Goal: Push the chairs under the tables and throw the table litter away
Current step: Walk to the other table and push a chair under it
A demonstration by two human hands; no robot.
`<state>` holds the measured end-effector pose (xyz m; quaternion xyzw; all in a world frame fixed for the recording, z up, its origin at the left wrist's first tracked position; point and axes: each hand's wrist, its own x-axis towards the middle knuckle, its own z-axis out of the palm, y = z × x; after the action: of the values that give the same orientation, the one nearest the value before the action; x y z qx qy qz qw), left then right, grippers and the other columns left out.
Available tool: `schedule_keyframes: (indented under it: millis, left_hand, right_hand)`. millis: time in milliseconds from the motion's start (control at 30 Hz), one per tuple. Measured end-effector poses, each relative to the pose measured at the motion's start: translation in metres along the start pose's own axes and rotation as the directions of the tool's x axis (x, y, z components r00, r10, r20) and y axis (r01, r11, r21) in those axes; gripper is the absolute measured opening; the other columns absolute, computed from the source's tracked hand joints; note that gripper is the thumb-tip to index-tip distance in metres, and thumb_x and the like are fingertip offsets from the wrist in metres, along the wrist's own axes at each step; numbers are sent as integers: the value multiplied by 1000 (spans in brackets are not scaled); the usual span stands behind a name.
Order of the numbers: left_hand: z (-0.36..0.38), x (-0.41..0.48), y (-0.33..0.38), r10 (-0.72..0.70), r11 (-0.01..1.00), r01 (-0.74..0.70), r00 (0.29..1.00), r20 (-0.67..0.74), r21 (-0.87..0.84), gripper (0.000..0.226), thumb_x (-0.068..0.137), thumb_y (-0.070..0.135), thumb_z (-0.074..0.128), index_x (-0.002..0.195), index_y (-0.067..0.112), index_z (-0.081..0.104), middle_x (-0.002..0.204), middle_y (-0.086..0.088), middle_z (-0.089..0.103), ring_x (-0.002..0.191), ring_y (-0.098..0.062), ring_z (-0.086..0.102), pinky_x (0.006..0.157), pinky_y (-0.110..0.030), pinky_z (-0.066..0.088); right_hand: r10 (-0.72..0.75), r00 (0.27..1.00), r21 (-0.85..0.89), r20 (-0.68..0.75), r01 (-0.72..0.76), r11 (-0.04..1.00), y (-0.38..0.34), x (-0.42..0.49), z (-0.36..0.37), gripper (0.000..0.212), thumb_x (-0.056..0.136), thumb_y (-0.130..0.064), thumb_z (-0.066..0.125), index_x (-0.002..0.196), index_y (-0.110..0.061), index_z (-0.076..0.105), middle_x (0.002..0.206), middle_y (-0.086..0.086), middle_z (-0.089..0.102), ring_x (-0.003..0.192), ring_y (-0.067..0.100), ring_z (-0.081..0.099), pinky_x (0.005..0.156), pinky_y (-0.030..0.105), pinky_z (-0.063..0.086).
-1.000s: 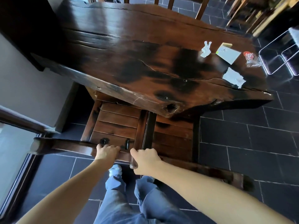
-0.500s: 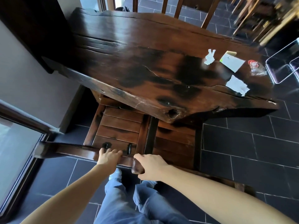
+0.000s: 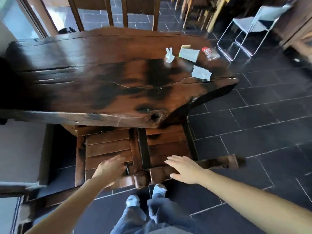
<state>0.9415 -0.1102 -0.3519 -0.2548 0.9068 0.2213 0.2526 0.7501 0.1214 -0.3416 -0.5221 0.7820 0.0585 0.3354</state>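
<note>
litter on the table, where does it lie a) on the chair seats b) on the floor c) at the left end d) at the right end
d: the crumpled paper, card, wrapper and torn paper all lie at the right end of the table.

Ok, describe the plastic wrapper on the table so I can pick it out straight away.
Find the dark wooden table and go to its far right end, where four bits of litter lie. The wrapper is the rightmost one, nearest the metal-frame chair. It alone is clear crinkled plastic with a red patch; the others are pale paper.
</note>
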Motion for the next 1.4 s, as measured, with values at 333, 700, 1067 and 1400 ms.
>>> schedule_keyframes:
  millis: [333,700,1067,1400]
  left_hand:
    - [-66,16,170,562,826,-488,746,-356,282,72,84,62,6,148,31,-7,154,8,-17,142,-17,-22,113,-48,-14]
    - [-75,55,378,686,727,-615,632,-360,306,69,90,62,15,144,35,-17,154,13,-22,139,-11,-29,111,-43,-21]
    - [-40,73,593,767,641,-677,559,-313,362,73,78,66,-1,141,37,-24,153,12,-26,137,-14,-32,110,-47,-21]
    - [-93,189,678,702,712,-599,604,-376,367,74,80,66,5,145,37,-16,152,15,-25,139,-12,-30,109,-46,-21]
  right_hand:
    - [320,768,184,-554,-262,948,-5,-77,-22,70,90,-59,16,152,-26,6,161,-4,-4,146,15,-14,116,51,-1]
    - [545,492,358,-679,-426,831,145,-203,-34,66,93,-59,14,151,-29,0,160,-7,-10,145,15,-19,115,52,-4]
    - [624,429,384,-654,-522,762,331,-321,-33,67,90,-58,11,150,-32,-3,160,-8,-13,144,14,-21,114,49,-5]
    - [562,491,377,-665,-428,821,470,-287,-102,66,92,-55,17,151,-31,0,159,-9,-17,142,11,-27,115,51,-8]
